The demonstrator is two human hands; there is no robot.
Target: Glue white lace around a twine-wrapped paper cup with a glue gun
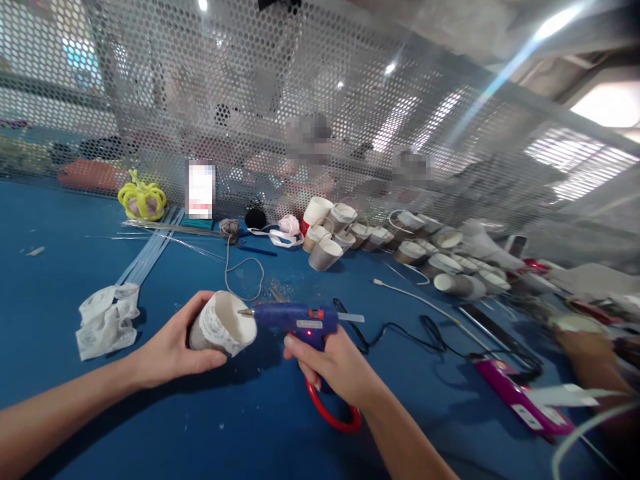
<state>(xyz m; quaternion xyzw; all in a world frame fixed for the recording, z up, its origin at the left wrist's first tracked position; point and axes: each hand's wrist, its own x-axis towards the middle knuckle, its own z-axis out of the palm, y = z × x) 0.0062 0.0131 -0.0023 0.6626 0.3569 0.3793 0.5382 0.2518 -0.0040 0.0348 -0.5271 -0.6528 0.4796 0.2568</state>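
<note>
In our left hand [193,337] we grip a grey-sided cup [225,325], thumb along its near side and fingers curled around the back. The cup is raised over the blue desk [165,420] and tilted, its mouth turned to our right.

Our right hand [335,363] is closed around the handle of a blue glue gun [287,317], a pale glue stick [353,318] poking out of its rear. Its nozzle points into the cup's mouth — we cannot tell whether it touches. A red ring [334,417] shows just below that hand.

Crumpled white material [107,320] lies left of the cup, beside long clear sticks [153,247]. Beyond — toward the perforated screen [225,87] — sit grey yarn [229,228] and clustered cups [325,255].
</note>
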